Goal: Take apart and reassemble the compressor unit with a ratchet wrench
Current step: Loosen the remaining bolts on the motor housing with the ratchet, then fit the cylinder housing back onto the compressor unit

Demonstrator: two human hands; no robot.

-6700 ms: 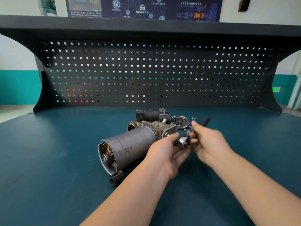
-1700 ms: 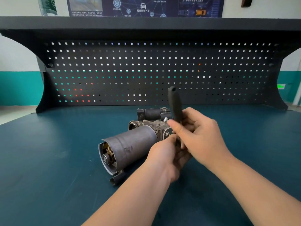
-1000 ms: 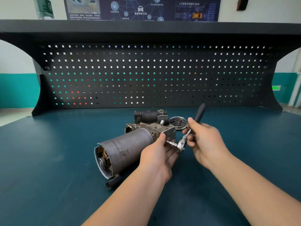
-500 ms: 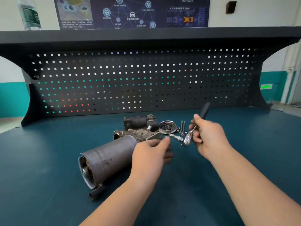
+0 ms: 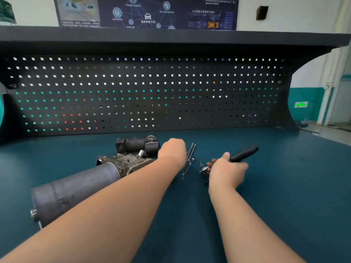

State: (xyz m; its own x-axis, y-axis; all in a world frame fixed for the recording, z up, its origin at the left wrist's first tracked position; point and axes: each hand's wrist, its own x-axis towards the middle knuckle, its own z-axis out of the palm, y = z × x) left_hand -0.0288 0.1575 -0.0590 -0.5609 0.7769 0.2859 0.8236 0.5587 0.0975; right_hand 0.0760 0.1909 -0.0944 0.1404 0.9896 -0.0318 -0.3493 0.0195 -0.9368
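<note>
Compressor unit (image 5: 79,185): a long grey metal cylinder with a scuffed patch on its side, joined at the far end to a grimy cast block; it lies on its side on the dark teal surface (image 5: 284,196), left of centre.
Its direction: the long axis runs from near left to far right, with the round end nearest and the block end pointing away.
Separate black part (image 5: 137,145): a short dark cylinder with clamps, lying crosswise just behind the block.
Left hand (image 5: 172,150): reached across the block to a spot just right of the black part; seen from the back, fingers curled under and hidden, so I cannot tell what they grip, if anything.
Bolts (image 5: 190,156): a few long thin ones lie loose just right of that hand.
Right hand (image 5: 227,172): fingers wrapped round the ratchet wrench (image 5: 241,155).
Wrench direction: black handle points far right, shiny head near left, low over the surface.
Backdrop: a black pegboard (image 5: 152,92) stands at the far edge.
</note>
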